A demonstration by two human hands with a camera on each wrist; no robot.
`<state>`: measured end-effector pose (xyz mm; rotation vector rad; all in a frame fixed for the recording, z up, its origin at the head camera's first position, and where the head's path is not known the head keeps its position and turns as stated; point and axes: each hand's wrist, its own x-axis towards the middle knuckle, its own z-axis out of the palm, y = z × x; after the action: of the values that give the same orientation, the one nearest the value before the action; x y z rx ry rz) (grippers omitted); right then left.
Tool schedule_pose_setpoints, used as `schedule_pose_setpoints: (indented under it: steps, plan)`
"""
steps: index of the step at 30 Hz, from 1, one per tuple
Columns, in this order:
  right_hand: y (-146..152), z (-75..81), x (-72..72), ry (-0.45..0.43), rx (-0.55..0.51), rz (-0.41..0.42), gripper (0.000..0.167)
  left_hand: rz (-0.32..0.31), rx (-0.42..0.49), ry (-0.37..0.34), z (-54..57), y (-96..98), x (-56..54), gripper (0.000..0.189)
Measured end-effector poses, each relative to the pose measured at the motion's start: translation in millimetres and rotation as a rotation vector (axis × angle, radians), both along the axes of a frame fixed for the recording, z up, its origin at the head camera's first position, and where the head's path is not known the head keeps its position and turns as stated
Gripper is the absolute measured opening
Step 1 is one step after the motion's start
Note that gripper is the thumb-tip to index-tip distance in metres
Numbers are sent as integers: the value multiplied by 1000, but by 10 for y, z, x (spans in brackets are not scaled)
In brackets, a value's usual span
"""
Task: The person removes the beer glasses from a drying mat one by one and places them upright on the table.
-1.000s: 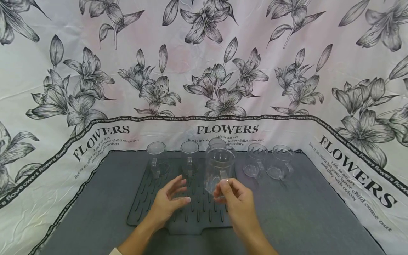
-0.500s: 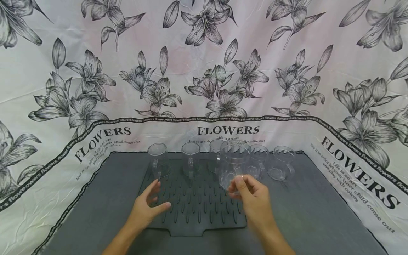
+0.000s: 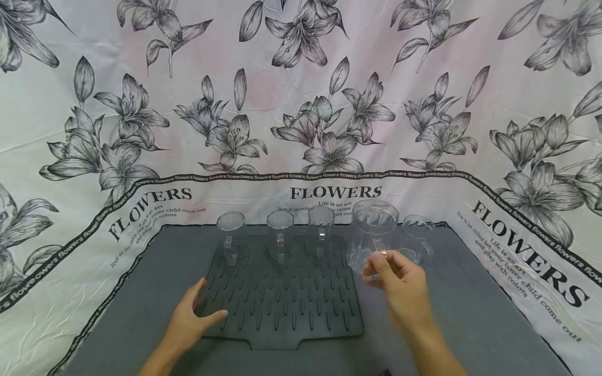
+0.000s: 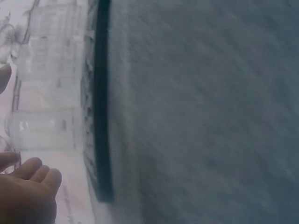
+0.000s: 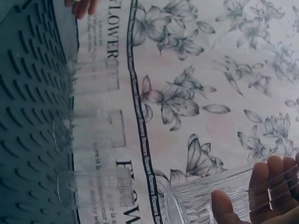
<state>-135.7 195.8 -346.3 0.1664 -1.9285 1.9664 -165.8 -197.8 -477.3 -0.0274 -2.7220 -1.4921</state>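
Note:
My right hand (image 3: 400, 282) pinches the handle of a clear mug (image 3: 373, 230), holding it raised over the table just right of the ribbed mat. In the right wrist view, this clear mug (image 5: 210, 198) lies across the lower right, beside the curled fingers (image 5: 275, 182). My left hand (image 3: 185, 316) is apart from everything, thumb and fingers spread, near the mat's front left corner. Along the back of the mat stand a left mug (image 3: 231, 237), a middle mug (image 3: 280, 235) and a right mug (image 3: 321, 230), all clear. Another clear mug (image 3: 417, 237) stands off the mat, partly behind the held one.
The dark ribbed drying mat (image 3: 282, 339) lies on a grey table cloth (image 3: 470, 313), its spout-like tab facing me. A white flowered curtain (image 3: 301, 130) rises behind the table and along both sides. A small dark object (image 3: 386, 372) shows at the bottom edge.
My right hand has carried the mug rightward from above the mat to beyond its right side, now covering a mug behind. My left hand has drawn away to the left and toward me.

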Motion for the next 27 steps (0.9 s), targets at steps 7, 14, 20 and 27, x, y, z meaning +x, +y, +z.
schedule_pose_setpoints:
  steps: [7, 14, 20, 27]
  plan:
    - [185, 17, -8, -12, -31, -22, 34, -15, -142, -55, -85, -104, -9, 112]
    - [354, 36, -7, 1, -36, -1, 37, -46, -227, -111, -180, -176, 9, 119]
    - [539, 18, -16, 28, -82, 4, 32, -61, -210, -140, -234, -199, -11, 124]
    - [775, 58, -75, 127, -153, 67, 23, -47, -218, -152, -271, -209, -26, 125]
